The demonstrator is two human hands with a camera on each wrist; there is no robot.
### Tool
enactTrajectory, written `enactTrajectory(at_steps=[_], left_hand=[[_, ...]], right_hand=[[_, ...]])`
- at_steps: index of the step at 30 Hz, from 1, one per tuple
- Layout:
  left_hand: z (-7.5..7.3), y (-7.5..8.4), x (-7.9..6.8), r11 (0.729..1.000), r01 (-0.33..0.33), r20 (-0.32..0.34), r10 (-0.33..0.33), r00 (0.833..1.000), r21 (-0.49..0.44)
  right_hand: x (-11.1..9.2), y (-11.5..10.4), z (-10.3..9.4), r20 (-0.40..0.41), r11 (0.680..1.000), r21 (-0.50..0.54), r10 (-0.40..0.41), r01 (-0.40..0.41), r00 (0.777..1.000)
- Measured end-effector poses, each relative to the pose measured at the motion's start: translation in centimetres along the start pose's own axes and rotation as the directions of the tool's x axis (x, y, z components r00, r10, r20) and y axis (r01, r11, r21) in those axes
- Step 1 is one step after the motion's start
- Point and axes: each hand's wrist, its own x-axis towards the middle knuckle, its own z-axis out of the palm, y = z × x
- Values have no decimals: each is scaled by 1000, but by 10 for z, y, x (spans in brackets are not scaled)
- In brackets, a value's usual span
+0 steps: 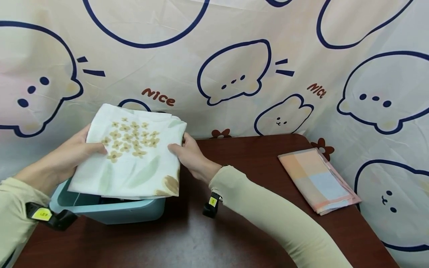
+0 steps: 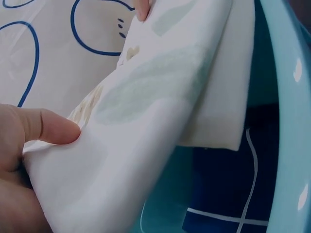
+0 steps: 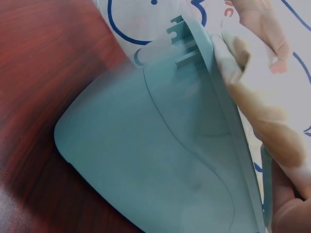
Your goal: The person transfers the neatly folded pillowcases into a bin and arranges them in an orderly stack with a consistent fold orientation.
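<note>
A: "Your left hand (image 1: 68,154) and right hand (image 1: 193,156) are apart, with 2 sides of the white flower cloth (image 1: 132,149) pinched. It's between them."

B: "What's below your hands?"

A: "Your blue tub (image 1: 130,213), nearer the left hand. A dark blue thing (image 2: 218,184) with white lines is inside."

B: "And your checked cloth (image 1: 316,182) lies on the tabletop (image 1: 214,238), well to the right of your right hand."

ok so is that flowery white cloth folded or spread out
Folded: the left hand and right hand hold the white cloth as a compact panel, and the left wrist view shows a second layer beneath.
</note>
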Motion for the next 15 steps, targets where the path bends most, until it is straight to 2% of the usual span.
enactTrajectory(at_steps=[9,15], left_hand=[[-18,-9,1,1000,14,28,-14,1000,-8],[-29,-15,2,999,17,34,-16,999,-29]], right_hand=[[3,-4,14,15,1000,-13,14,-13,1000],[6,-5,23,23,1000,-29,-5,6,1000]])
